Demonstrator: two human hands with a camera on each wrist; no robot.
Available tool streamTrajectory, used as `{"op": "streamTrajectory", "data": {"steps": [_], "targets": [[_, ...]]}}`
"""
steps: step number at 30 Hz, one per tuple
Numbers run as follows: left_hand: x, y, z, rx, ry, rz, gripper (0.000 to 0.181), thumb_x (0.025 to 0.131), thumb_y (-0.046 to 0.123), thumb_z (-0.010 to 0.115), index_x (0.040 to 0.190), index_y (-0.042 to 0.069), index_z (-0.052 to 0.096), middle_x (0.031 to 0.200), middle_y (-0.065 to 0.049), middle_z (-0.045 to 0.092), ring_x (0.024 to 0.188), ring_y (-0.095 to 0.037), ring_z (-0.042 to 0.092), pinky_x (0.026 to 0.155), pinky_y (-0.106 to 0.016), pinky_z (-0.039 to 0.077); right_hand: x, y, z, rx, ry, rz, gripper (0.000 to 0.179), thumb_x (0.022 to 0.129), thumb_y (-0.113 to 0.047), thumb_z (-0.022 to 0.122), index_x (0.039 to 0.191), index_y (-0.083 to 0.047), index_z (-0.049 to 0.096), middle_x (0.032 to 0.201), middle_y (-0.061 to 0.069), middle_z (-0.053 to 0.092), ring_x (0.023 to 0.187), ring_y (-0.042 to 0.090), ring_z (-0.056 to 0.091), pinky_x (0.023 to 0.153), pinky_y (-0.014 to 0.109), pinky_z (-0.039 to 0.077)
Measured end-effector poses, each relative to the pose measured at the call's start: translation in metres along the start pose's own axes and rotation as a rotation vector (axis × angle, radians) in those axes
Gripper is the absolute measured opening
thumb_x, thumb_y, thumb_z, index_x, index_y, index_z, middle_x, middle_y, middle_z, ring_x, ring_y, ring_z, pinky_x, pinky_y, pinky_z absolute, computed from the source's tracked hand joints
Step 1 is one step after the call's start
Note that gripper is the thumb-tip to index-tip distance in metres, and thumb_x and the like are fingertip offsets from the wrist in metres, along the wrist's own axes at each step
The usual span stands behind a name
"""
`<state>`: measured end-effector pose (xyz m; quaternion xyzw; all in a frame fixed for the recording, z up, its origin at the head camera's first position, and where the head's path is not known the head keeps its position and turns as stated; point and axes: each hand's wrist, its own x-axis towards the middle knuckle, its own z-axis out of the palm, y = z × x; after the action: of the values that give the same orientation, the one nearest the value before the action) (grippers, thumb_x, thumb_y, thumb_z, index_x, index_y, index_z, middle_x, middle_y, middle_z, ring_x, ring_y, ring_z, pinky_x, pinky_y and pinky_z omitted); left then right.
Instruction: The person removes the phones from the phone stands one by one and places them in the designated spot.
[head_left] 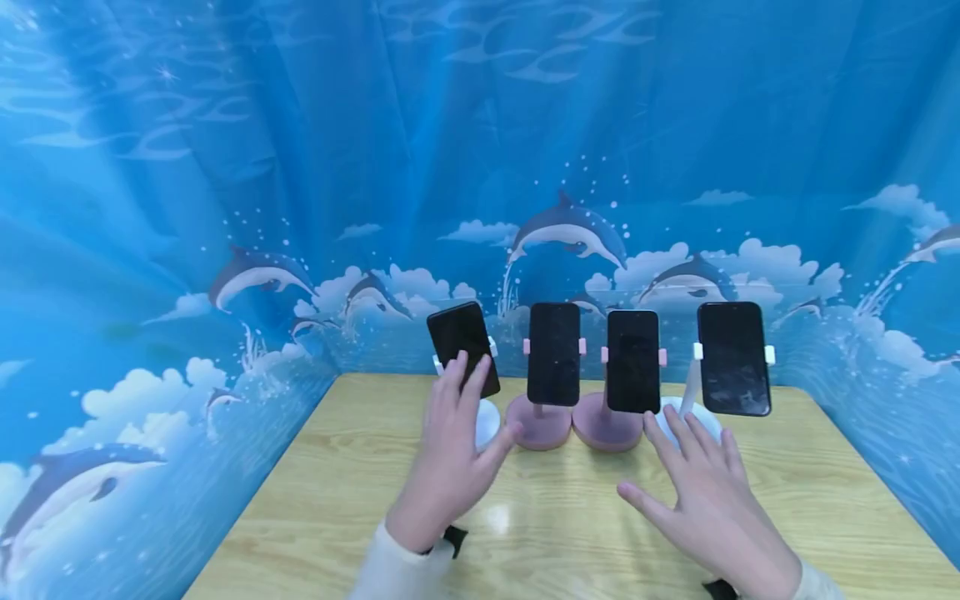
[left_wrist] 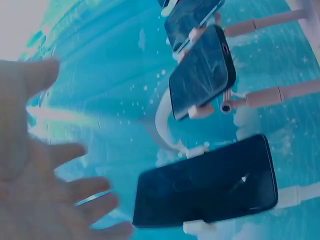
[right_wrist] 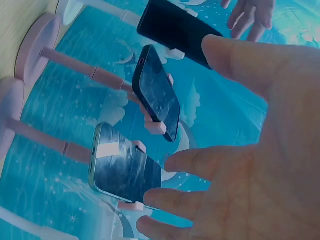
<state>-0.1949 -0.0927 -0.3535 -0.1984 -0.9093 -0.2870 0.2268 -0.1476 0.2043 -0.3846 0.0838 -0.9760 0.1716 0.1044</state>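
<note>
Four-phone row aside, the leftmost smartphone sits tilted in a white phone stand, its screen dark. My left hand is spread in front of it, fingers overlapping its lower part in the head view; in the left wrist view a gap shows between the fingers and this phone. My right hand hovers with spread fingers before the rightmost smartphone and its white stand, holding nothing. Between them, two dark smartphones stand upright in pink stands.
The stands are lined up near the back of a wood-grain table. A blue curtain printed with dolphins and clouds surrounds it at the back and sides. The pink bases stand close beside each other.
</note>
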Motion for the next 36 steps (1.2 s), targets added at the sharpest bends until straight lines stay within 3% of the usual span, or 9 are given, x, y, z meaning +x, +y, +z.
{"op": "streamTrajectory", "data": {"steps": [5,8,14,19,26,31,36], "targets": [[0.017,-0.031,0.005,-0.206,0.361,0.015,0.063,0.105,0.034,0.06,0.157,0.009,0.034,0.157,-0.013,0.037,0.142,-0.029,0.036,0.111,-0.058,0.038,0.001,0.0,-0.001,0.021,-0.004,-0.011,0.104,0.091,-0.08,0.05,0.158,-0.002,0.036,0.165,0.029,0.024,0.151,0.051,0.02,0.117,0.068,-0.017],[0.028,-0.054,0.017,-0.352,0.443,-0.044,0.056,0.107,0.028,0.057,0.152,0.004,0.034,0.148,-0.015,0.043,0.135,-0.029,0.041,0.109,-0.053,0.038,0.0,0.001,-0.001,0.032,-0.011,-0.013,0.103,0.091,-0.08,0.051,0.158,-0.002,0.037,0.165,0.03,0.024,0.15,0.052,0.02,0.117,0.065,-0.019],[0.038,-0.085,0.038,-0.65,0.3,-0.246,0.047,0.113,0.035,0.04,0.15,0.006,0.035,0.141,-0.015,0.048,0.129,-0.03,0.05,0.109,-0.054,0.041,-0.001,0.004,0.002,0.053,-0.033,0.003,0.106,0.09,-0.082,0.05,0.157,0.0,0.038,0.164,0.032,0.024,0.149,0.054,0.019,0.117,0.062,-0.023],[0.044,-0.094,0.049,-0.739,0.244,-0.297,0.049,0.114,0.04,0.034,0.146,0.003,0.041,0.131,-0.019,0.054,0.116,-0.034,0.057,0.102,-0.053,0.047,-0.003,0.007,0.005,0.055,-0.04,0.015,0.108,0.089,-0.082,0.051,0.157,0.001,0.037,0.162,0.034,0.024,0.148,0.055,0.019,0.116,0.063,-0.023],[0.046,-0.102,0.061,-0.791,0.184,-0.299,0.053,0.113,0.043,0.037,0.15,0.006,0.041,0.146,-0.015,0.052,0.132,-0.03,0.051,0.112,-0.053,0.042,-0.004,0.009,0.009,0.072,-0.039,-0.002,0.105,0.09,-0.08,0.052,0.158,-0.002,0.036,0.162,0.033,0.025,0.148,0.054,0.019,0.116,0.061,-0.024],[0.046,-0.105,0.061,-0.787,0.235,-0.289,0.047,0.113,0.04,0.039,0.144,0.006,0.047,0.138,-0.014,0.056,0.128,-0.028,0.051,0.11,-0.05,0.041,-0.002,0.006,0.009,0.086,-0.041,-0.014,0.104,0.09,-0.08,0.052,0.16,-0.004,0.035,0.162,0.032,0.026,0.149,0.053,0.019,0.117,0.06,-0.025],[0.04,-0.105,0.053,-0.784,0.275,-0.27,0.048,0.112,0.037,0.041,0.145,0.003,0.048,0.142,-0.015,0.058,0.136,-0.029,0.051,0.116,-0.052,0.038,0.0,0.003,0.006,0.088,-0.041,-0.02,0.104,0.091,-0.079,0.052,0.16,-0.005,0.033,0.163,0.032,0.026,0.149,0.053,0.019,0.117,0.061,-0.023]]}}
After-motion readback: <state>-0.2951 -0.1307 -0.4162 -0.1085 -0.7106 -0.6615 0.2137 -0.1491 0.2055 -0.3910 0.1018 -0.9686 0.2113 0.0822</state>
